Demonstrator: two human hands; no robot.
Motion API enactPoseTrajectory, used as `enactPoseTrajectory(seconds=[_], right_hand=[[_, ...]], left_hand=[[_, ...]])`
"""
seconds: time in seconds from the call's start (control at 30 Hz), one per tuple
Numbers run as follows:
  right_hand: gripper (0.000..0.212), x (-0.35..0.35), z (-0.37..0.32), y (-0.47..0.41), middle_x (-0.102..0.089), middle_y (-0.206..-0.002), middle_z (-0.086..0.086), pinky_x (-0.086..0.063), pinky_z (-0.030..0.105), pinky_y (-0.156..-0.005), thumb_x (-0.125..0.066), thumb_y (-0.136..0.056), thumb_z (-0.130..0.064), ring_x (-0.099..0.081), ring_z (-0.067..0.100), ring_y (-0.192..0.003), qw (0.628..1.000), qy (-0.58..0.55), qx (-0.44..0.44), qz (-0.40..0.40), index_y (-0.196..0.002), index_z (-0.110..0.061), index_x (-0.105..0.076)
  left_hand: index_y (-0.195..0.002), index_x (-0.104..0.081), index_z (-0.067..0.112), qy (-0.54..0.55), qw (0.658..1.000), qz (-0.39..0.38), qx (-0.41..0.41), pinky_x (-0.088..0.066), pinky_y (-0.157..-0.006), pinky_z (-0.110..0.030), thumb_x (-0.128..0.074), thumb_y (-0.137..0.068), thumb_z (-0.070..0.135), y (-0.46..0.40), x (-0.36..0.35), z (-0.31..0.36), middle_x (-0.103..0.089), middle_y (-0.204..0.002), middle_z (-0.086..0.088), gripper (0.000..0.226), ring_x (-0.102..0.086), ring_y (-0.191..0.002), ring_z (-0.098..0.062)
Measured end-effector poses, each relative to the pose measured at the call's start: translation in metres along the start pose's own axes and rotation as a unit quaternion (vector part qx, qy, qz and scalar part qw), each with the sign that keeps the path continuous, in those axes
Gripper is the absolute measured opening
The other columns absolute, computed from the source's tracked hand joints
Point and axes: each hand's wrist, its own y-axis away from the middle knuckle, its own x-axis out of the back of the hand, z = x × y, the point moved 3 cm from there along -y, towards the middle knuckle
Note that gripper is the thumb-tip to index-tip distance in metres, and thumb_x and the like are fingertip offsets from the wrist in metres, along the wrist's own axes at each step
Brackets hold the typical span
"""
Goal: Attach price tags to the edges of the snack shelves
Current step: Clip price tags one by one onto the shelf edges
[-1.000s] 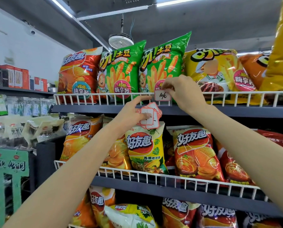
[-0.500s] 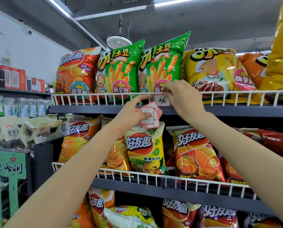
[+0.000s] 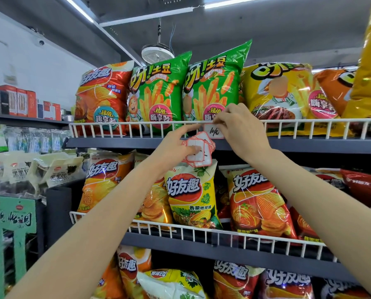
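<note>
While green chip bags (image 3: 189, 91) crowd behind, right hand (image 3: 242, 130) pinches price tag (image 3: 214, 133).

Two green fry bags (image 3: 186, 91) stand mid-shelf up top — a red chip bag (image 3: 100, 98) toward the left end. A yellow cilantro chip bag (image 3: 193, 195) leans at the rail below. Boxes (image 3: 18, 103) line a far-left ledge — a white ceiling fixture (image 3: 156, 53) hangs above.

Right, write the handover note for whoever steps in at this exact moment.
Right hand: fingers pinching a written price tag against the top shelf's white wire rail, below the right green fries bag.
Left hand: holds the stack of spare tags, index finger reaching toward the rail.
Done: this tag is at the rail, not confirmed fixed.
Left: secure it; no tags show elsewhere on the top rail or on the middle shelf rail.
</note>
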Motion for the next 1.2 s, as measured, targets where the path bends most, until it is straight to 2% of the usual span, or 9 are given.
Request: enactPoseTrajectory(seconds=[0.23, 0.47, 0.6, 0.7, 0.77, 0.83, 0.93, 1.03, 1.2], right_hand=[[0.015, 0.001, 0.000, 0.002, -0.058, -0.097, 0.009, -0.046, 0.033, -0.058, -0.058, -0.090, -0.010, -0.048, 0.025, -0.094, 0.999, 0.015, 0.034, 0.003, -0.104, -0.008, -0.064], [0.018, 0.004, -0.003, 0.009, -0.057, -0.104, 0.012, -0.044, 0.033, -0.054, -0.057, -0.091, -0.011, -0.049, 0.028, -0.098, 0.999, 0.023, 0.034, -0.001, -0.105, -0.005, -0.066], [0.024, 0.005, -0.005, 0.015, -0.060, -0.104, 0.008, -0.048, 0.032, -0.061, -0.055, -0.088, -0.007, -0.051, 0.024, -0.097, 0.994, 0.073, 0.084, -0.022, -0.111, -0.007, -0.064], [0.032, 0.011, -0.008, 0.026, -0.060, -0.116, 0.005, -0.047, 0.033, -0.075, -0.046, -0.095, -0.013, -0.050, 0.021, -0.106, 0.995, -0.091, 0.003, -0.044, -0.125, -0.012, -0.058], [0.030, 0.014, -0.011, 0.040, -0.064, -0.112, 0.000, -0.048, 0.029, -0.080, -0.044, -0.098, -0.017, -0.056, 0.015, -0.100, 0.945, -0.293, -0.105, -0.098, -0.120, -0.015, -0.063], [0.025, 0.013, -0.013, 0.056, -0.068, -0.099, -0.001, -0.052, 0.026, -0.073, -0.047, -0.097, -0.018, -0.060, 0.012, -0.085, 0.880, -0.416, -0.181, -0.141, -0.111, -0.014, -0.067], [0.016, 0.018, -0.007, 0.079, -0.066, -0.082, -0.003, -0.047, 0.019, -0.062, -0.056, -0.092, -0.011, -0.057, 0.006, -0.071, 0.853, -0.451, -0.214, -0.150, -0.101, -0.014, -0.069], [0.014, 0.019, -0.001, 0.101, -0.069, -0.084, -0.003, -0.048, 0.014, -0.064, -0.061, -0.088, -0.010, -0.062, 0.005, -0.076, 0.846, -0.459, -0.215, -0.166, -0.098, -0.015, -0.070], [0.011, 0.014, 0.000, 0.138, -0.070, -0.080, 0.002, -0.050, 0.011, -0.065, -0.065, -0.084, -0.004, -0.063, 0.003, -0.067, 0.798, -0.510, -0.263, -0.186, -0.093, -0.010, -0.070]], left_hand=[[-0.117, -0.055, 0.022, -0.016, 0.993, 0.113, 0.005, -0.051, -0.092, -0.044, -0.061, -0.087, 0.008, -0.001, 0.003, -0.001, -0.061, -0.120, -0.006, 0.034, -0.061, -0.105, -0.023], [-0.123, -0.053, 0.016, 0.009, 0.991, 0.132, 0.026, -0.049, -0.095, -0.044, -0.060, -0.087, 0.009, 0.006, -0.003, 0.002, -0.059, -0.121, -0.008, 0.038, -0.060, -0.107, -0.022], [-0.121, -0.055, 0.018, 0.040, 0.990, 0.136, 0.024, -0.054, -0.087, -0.039, -0.058, -0.089, 0.008, 0.018, -0.003, 0.004, -0.063, -0.116, -0.006, 0.034, -0.063, -0.101, -0.020], [-0.111, -0.056, 0.024, 0.060, 0.989, 0.135, 0.022, -0.054, -0.086, -0.035, -0.058, -0.089, 0.008, 0.031, -0.009, 0.002, -0.065, -0.113, -0.005, 0.027, -0.064, -0.098, -0.018], [-0.110, -0.057, 0.024, 0.074, 0.989, 0.126, 0.022, -0.054, -0.086, -0.034, -0.059, -0.088, 0.007, 0.039, -0.018, 0.001, -0.067, -0.110, -0.006, 0.027, -0.065, -0.098, -0.019], [-0.111, -0.057, 0.020, 0.067, 0.991, 0.116, 0.023, -0.055, -0.083, -0.030, -0.060, -0.088, 0.007, 0.047, -0.029, 0.002, -0.067, -0.109, -0.006, 0.027, -0.065, -0.096, -0.017], [-0.112, -0.055, 0.019, 0.010, 0.994, 0.105, 0.043, -0.054, -0.085, -0.032, -0.060, -0.088, 0.011, 0.061, -0.044, 0.000, -0.065, -0.108, -0.002, 0.026, -0.063, -0.098, -0.015], [-0.118, -0.054, 0.015, -0.047, 0.992, 0.094, 0.062, -0.050, -0.092, -0.040, -0.060, -0.089, 0.015, 0.078, -0.058, -0.002, -0.063, -0.113, -0.002, 0.030, -0.061, -0.102, -0.017], [-0.124, -0.052, 0.011, -0.132, 0.984, 0.086, 0.084, -0.042, -0.099, -0.034, -0.060, -0.089, 0.018, 0.105, -0.076, -0.005, -0.058, -0.121, -0.002, 0.037, -0.053, -0.111, -0.015]])
